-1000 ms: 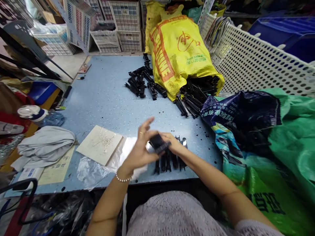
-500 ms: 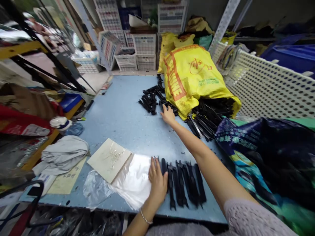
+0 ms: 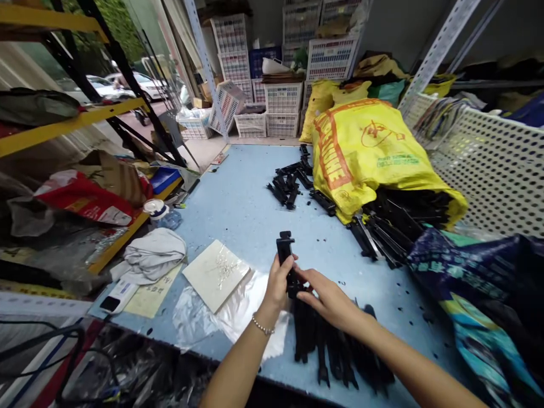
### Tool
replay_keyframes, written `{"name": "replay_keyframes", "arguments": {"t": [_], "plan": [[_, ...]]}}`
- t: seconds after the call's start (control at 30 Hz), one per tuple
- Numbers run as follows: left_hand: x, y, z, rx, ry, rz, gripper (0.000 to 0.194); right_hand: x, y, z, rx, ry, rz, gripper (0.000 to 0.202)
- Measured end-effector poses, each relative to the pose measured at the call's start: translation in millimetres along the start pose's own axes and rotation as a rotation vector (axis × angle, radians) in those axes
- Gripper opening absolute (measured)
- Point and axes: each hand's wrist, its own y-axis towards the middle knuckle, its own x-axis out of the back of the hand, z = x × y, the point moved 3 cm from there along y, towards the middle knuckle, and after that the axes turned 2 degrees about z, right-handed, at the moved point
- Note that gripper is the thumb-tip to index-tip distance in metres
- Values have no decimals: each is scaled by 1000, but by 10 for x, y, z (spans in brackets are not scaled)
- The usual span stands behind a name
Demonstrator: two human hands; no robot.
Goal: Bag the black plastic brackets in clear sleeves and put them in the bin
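Both of my hands hold one black plastic part [image 3: 284,247] upright above the blue table. My left hand [image 3: 279,280] wraps round its left side, with a beaded bracelet on the wrist. The fingers of my right hand [image 3: 321,292] grip its lower right side. Just below my hands lies a row of long black strips [image 3: 335,351]. A pile of small black parts [image 3: 291,181] sits farther back. To the left a pale square board [image 3: 216,272] with tiny bits on it rests partly on clear plastic film [image 3: 195,317].
A yellow sack [image 3: 374,147] at the right spills black strips [image 3: 382,232]. Beside it are a white perforated basket [image 3: 493,164] and a dark blue bag [image 3: 459,266]. A grey cloth [image 3: 153,255] and a bottle [image 3: 164,215] stand left. White crates [image 3: 283,99] are stacked behind the table.
My right hand has come back from the pile to my left hand, which has lifted off the table. A black part is now between them. The view has shifted left.
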Motion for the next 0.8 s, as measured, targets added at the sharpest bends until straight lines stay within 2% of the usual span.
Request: {"name": "replay_keyframes", "arguments": {"t": [0.07,0.13,0.23,0.3,0.4,0.47,0.57,0.63,0.7,0.8], "plan": [[-40,-153,9,32,8,29,42,140,-31,121,-67,-4,-20,28],[-43,-342,21,60,-4,66,41,299,52,127,-100,-116,-139,32],[-39,-576,29,104,-5,143,41,317,216,88,-1,-194,-154,38],[-36,-663,23,99,32,164,39,217,289,82,10,-49,-107,41],[-11,-699,5,63,89,140,38,83,286,130,-139,319,-84,50],[31,-695,-13,45,71,104,38,23,176,217,-202,397,-32,53],[106,-719,-28,72,-50,44,36,-121,-155,413,-86,108,92,42],[124,-781,1,144,-109,48,36,-302,-435,534,29,-127,94,34],[120,-877,64,222,-125,78,36,-512,-696,612,84,-239,64,33],[152,-1001,177,233,-120,82,35,-709,-1002,598,34,-272,55,34]]}}
